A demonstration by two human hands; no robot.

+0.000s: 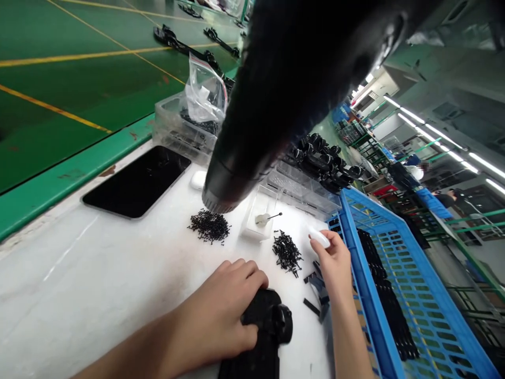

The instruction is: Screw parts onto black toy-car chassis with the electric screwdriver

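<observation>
My left hand (pixel 224 310) is wrapped over a black plastic part (pixel 262 337) with a round knob-like end, which lies on the white tabletop. Its thumb and fingers grip the part's sides. At the right, my right hand (pixel 333 255) pinches a small white oblong object (pixel 319 237) whose kind I cannot make out. Just left of that hand lies a pile of small black screws (pixel 287 252). A second screw pile (pixel 210 226) sits farther left. Between the piles stands a small clear box (pixel 256 231) holding a whitish piece with a thin dark stem.
A large black cylindrical tool (pixel 276 105) hangs close, hiding part of the table. A phone (pixel 138 181) lies at left, near a white rounded case (pixel 198 180). Black strips (pixel 311 306) lie beside a blue crate (pixel 426 295). Clear bins (pixel 181 126) line the back.
</observation>
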